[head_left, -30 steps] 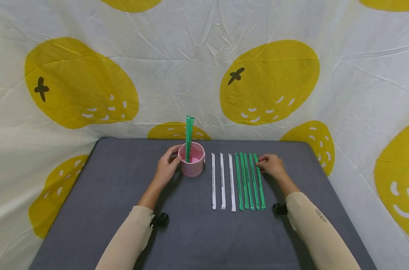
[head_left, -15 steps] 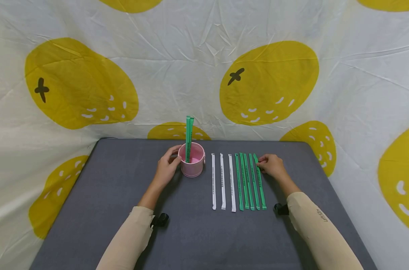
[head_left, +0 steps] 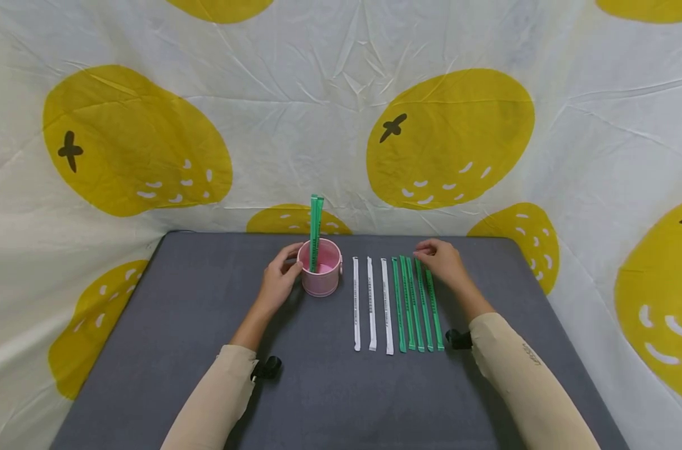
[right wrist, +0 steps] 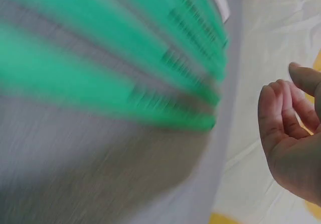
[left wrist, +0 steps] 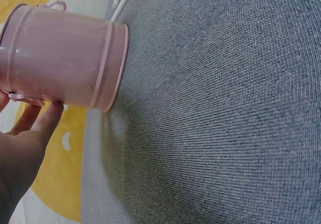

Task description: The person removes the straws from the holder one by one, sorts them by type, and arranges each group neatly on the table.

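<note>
My left hand holds the side of a small pink bucket, thumb at its near rim. In the left wrist view fingertips press the bucket's wall by its handle lug. Two slim green wrapped sticks, like wrapped straws, stand upright in the bucket. My right hand hovers over the far ends of several green wrapped sticks lying side by side. In the right wrist view its thumb and fingers are loosely bent and apart, with nothing between them.
Three white wrapped sticks lie in a row between the bucket and the green ones. All rest on a grey cloth-covered table. Behind it hangs a white curtain with yellow fruit prints.
My right hand has risen off the rightmost green stick and shifted left and away from me, over the sticks' far ends. That stick lies where it was. The left hand and bucket have not moved.
</note>
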Tool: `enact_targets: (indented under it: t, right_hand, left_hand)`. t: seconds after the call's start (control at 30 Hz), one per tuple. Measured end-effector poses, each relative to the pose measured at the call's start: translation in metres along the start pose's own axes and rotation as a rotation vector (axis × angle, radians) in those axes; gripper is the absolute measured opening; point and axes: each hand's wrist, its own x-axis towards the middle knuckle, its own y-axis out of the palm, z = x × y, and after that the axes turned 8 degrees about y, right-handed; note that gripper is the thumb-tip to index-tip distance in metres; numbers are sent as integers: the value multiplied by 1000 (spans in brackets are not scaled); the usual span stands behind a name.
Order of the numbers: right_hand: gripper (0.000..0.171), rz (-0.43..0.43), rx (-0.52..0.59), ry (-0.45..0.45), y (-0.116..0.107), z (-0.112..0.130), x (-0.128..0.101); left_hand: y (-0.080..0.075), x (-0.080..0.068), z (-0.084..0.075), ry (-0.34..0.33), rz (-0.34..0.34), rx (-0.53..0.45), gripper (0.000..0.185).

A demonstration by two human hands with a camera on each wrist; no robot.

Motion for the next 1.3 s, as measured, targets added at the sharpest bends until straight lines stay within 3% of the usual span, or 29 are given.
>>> enact_targets:
  t: [0.13,0.4,0.7,0.93,1.3]
  right_hand:
    - [30,15,89,-43,11,33,1]
    - [34,59,289,-110,38,90,9]
    - [38,115,314,-212,63,145,19]
    - [39,167,336,-254,79,173,26]
    - [35,134,364,-209,104,193,30]
  left_hand:
    - [2,2,22,3,-23,12,44]
    - [3,2,21,3,-34,3,42]
    - [3,2,22,-3,-31,2,42]
    - [3,2,19,1,-29,3,42]
    - [3,3,21,-10,-30,-4,42]
